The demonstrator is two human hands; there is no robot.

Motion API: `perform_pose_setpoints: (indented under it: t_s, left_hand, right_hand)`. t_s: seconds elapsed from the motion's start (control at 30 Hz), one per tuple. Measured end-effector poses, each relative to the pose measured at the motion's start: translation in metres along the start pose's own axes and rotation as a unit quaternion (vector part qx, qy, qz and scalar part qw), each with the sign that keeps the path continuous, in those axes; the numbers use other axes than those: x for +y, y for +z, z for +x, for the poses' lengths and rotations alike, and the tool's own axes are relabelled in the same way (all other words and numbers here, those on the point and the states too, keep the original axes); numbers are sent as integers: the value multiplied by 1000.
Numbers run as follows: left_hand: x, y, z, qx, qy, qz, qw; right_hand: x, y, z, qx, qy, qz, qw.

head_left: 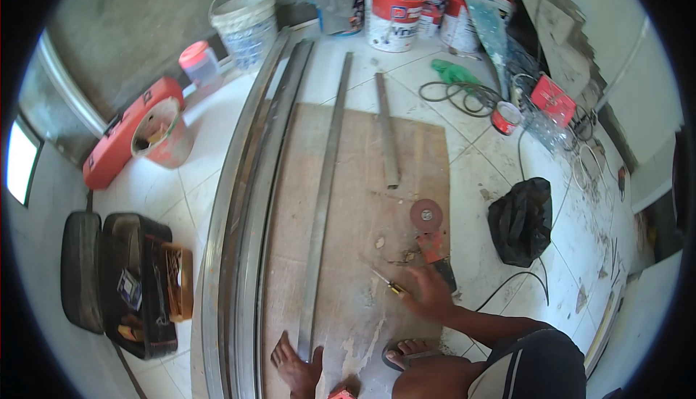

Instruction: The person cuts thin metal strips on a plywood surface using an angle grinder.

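One hand (429, 294) is in view, reaching forward and down from the lower right, forearm extended over the knee, palm facing the floor. Which hand it is cannot be told for certain; it appears to be the right. The fingers (419, 277) are spread loosely and hold nothing. The other hand is out of view.

A small screwdriver (388, 283) with a yellow handle lies on the plywood board (362, 181), its handle end just beside the fingertips; whether they touch it cannot be told. An angle grinder (432, 238) with its round disc lies just beyond the hand, its body partly under the fingers.

The board rests on a white tiled floor (203, 145). Long steel bars (254, 203) run along the board's left edge, with another strip (322, 196) and a short bar (388, 131) on the board. An open tool case (138, 283) sits to the left, a black bag (522, 221) to the right, and paint buckets (395, 11) stand at the far end. Two bare feet (297, 366), one in a sandal, rest at the board's near edge.
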State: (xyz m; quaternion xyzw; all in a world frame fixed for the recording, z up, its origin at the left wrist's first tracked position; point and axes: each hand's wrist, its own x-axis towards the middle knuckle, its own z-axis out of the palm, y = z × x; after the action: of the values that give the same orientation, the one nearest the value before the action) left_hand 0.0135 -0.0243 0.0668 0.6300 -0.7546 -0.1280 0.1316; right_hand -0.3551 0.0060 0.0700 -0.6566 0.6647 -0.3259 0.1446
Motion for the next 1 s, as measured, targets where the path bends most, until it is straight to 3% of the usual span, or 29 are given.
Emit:
perform_pose_setpoints:
  t_s: [0.07, 0.1, 0.17, 0.2, 0.27, 0.33, 0.37, 0.43, 0.47, 0.5, 0.57, 0.6, 0.63, 0.7, 0.73, 0.8, 0.83, 0.9, 0.93, 0.97, 1.0]
  left_hand:
    - [-4, -22, -19, 17, -16, -7, 1000]
    - [-8, -30, -30, 42, -15, 11, 999]
    - [-16, -44, -53, -33, -112, -18, 993]
    - [-18, -52, -63, -43, -112, -16, 993]
    - [-22, -64, -84, -44, -135, -8, 990]
    - [-15, -79, -108, -24, -151, 38, 987]
    - [-38, -75, -122, 35, -48, -45, 997]
    - [-50, -77, -162, 30, -110, -72, 991]
    - [-49, -85, -172, 51, -117, -83, 988]
    - [-45, -95, -176, 60, -135, -118, 982]
    - [-46, -97, -191, 51, -188, -217, 957]
    - [-38, -99, -195, 22, -231, -267, 935]
    - [-36, -90, -199, -18, -202, -298, 933]
    - [-17, -85, -192, -68, -102, -443, 888]
    - [-7, -78, -189, -125, -92, -495, 855]
    - [16, -62, -179, -122, -37, -569, 813]
    - [29, -55, -175, -94, -25, -569, 817]
    - [49, -62, -164, -64, -14, -577, 814]
    - [55, -81, -158, -136, -102, -594, 786]
    - [55, -92, -158, -207, -186, -603, 748]
    - [52, -90, -163, -205, -184, -609, 743]
  right_hand:
    - [26, -15, -16, 75, 143, -66, 985]
    - [32, -19, -15, 85, 146, -66, 983]
    - [40, -24, -8, 132, 161, -134, 969]
    - [49, -19, -8, 127, 160, -127, 971]
    - [75, 0, -3, 120, 306, -25, 944]
    - [100, 6, 2, 50, 290, -49, 954]
    - [105, 7, 5, 51, 310, -44, 948]
    - [109, 5, 6, 38, 337, -41, 940]
    - [102, -2, 5, 24, 287, 75, 955]
    - [77, 0, 2, -11, 274, 67, 959]
    - [24, -5, -9, 37, 292, 277, 914]
    - [-4, -6, -14, 32, 268, 300, 915]
    - [-47, -8, -9, 20, 267, 290, 919]
    - [-130, -8, -4, -92, 328, 534, 774]
    - [-152, -3, -4, -94, 321, 527, 781]
    - [-190, 11, -3, -215, 289, 505, 785]
    - [-210, 23, -10, -220, 289, 493, 791]
    - [-248, 51, -28, -182, 235, 418, 859]
    - [-271, 57, -37, -146, 168, 391, 893]
    - [-281, 56, -40, -149, 166, 383, 896]
    - [-289, 53, -43, -189, 201, 414, 867]
